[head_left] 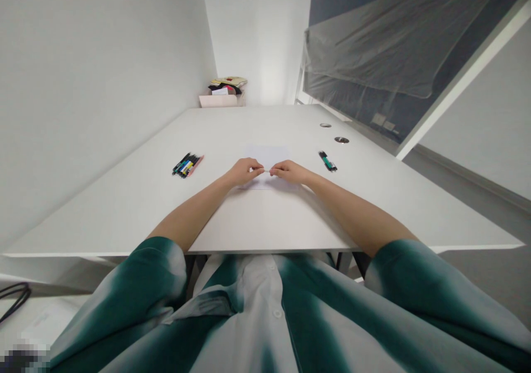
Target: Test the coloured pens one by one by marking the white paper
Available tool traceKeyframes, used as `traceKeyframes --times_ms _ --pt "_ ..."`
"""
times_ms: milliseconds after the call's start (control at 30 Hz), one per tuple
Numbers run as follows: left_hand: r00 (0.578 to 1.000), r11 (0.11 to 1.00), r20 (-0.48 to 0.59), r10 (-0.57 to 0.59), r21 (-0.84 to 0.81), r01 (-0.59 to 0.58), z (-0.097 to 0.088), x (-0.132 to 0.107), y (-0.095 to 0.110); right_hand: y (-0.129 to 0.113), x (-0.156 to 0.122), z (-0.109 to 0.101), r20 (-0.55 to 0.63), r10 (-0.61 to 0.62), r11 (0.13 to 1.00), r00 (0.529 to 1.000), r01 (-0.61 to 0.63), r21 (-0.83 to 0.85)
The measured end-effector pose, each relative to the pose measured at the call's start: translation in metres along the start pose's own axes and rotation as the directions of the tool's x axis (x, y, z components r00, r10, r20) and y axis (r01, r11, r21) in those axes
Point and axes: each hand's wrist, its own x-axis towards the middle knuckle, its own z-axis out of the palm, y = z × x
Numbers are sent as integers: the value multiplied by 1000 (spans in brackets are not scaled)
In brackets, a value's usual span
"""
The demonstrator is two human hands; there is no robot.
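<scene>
My left hand [248, 169] and my right hand [289, 170] meet over a white sheet of paper [265, 182]. Between their fingertips runs a small thin pale stick-like thing [266, 170], pinched at both ends; too little of it shows to name its kind. The hands partly cover the paper, which lies flat on the table [265, 223]. A bunch of pens [185, 165], black, green, yellow and reddish, rests to the left of my left hand. On the right side, past my right hand, a few black and green pens [327, 161] lie side by side.
At the far end of the table stands a pale box [218, 101] with cloth-like items [228, 82] piled on it. Two round grommets [342, 140] are set in the tabletop at the right. A wall runs along the left; plastic sheeting [373, 46] hangs at the right.
</scene>
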Motion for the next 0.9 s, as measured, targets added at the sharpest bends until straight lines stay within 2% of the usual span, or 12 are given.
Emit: traceKeyframes --times_ms 100,200,300,400,533,700,900 --pt "1000 1000 -20 4 15 -4 2 0 4 0 -2 -2 6 55 985 998 -55 161" --pt "998 999 -53 -36 35 38 2 0 2 3 -3 -6 -79 97 946 992 -68 318" --pt "992 992 -95 -88 79 96 3 -1 -3 9 -3 -14 -200 198 834 960 -57 549" --pt "988 986 -122 -97 125 112 5 -1 -7 13 -3 -22 -234 308 703 922 -55 709" --pt "984 979 -173 -36 191 70 11 -1 -3 10 -4 -21 -237 320 674 917 -45 738" --pt "970 967 -241 15 250 47 18 -3 1 -2 -4 -9 -164 309 623 937 -70 779" --pt "958 964 -284 34 264 44 19 -6 -2 -6 -1 -2 -184 305 639 934 -57 767"
